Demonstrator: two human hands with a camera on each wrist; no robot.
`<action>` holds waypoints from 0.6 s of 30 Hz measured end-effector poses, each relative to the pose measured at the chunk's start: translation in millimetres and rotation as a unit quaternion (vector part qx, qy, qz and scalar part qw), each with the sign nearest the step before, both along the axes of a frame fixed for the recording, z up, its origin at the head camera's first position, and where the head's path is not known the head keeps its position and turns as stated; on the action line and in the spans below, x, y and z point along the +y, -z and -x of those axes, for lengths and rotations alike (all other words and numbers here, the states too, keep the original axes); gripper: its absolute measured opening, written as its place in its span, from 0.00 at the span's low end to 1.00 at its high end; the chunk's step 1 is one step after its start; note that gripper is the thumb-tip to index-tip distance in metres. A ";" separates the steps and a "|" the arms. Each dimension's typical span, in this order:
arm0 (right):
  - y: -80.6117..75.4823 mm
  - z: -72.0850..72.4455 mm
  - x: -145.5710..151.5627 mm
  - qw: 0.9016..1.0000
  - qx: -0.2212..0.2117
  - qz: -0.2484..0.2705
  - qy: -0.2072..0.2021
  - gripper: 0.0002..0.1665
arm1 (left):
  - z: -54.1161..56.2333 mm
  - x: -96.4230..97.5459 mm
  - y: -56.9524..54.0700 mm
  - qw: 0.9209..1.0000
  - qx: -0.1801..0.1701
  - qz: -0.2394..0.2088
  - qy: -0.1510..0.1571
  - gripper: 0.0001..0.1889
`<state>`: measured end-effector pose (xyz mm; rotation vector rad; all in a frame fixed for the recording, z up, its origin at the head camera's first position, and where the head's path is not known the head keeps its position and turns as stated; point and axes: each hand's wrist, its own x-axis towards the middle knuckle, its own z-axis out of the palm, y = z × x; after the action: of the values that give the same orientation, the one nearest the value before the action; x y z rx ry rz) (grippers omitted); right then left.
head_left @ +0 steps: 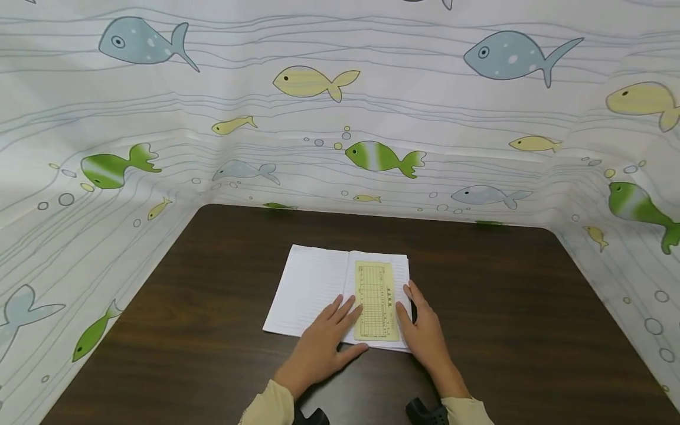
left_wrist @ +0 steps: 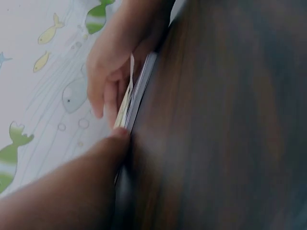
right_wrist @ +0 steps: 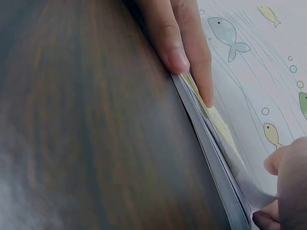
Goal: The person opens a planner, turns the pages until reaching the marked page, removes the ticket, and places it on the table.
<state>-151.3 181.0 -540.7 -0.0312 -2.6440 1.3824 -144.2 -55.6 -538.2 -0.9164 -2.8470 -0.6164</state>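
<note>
An open lined notebook lies on the dark table, with a pale yellow printed slip on its right-hand page. My left hand rests at the lower middle of the notebook, fingers spread and straight, fingertips by the slip's left edge. In the right wrist view, the left thumb lies at the notebook's near edge. My right hand is at the notebook's right edge, thumb over the page and fingers by the side. The page curves up between its thumb and fingers.
The brown wooden table extends around the notebook. A white curtain printed with fish surrounds its back and sides. Black wrist devices show below the hands at the bottom edge.
</note>
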 end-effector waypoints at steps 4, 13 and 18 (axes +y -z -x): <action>0.0 -1.4 -0.5 1.000 0.001 0.008 -0.004 0.38 | -5.3 6.5 0.0 1.000 -0.001 -0.004 -0.018 0.40; -4.7 -4.3 -2.4 0.999 -0.023 -0.014 -0.019 0.41 | -8.0 10.8 3.1 0.998 0.055 0.006 -0.023 0.33; -5.7 -4.2 -3.2 0.999 -0.029 -0.020 -0.018 0.44 | -6.8 10.5 3.6 0.998 0.056 0.007 -0.017 0.31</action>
<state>-147.2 177.8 -535.0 -0.0200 -2.7307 1.3592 -137.4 -45.1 -541.7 -0.8741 -2.7650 -0.5251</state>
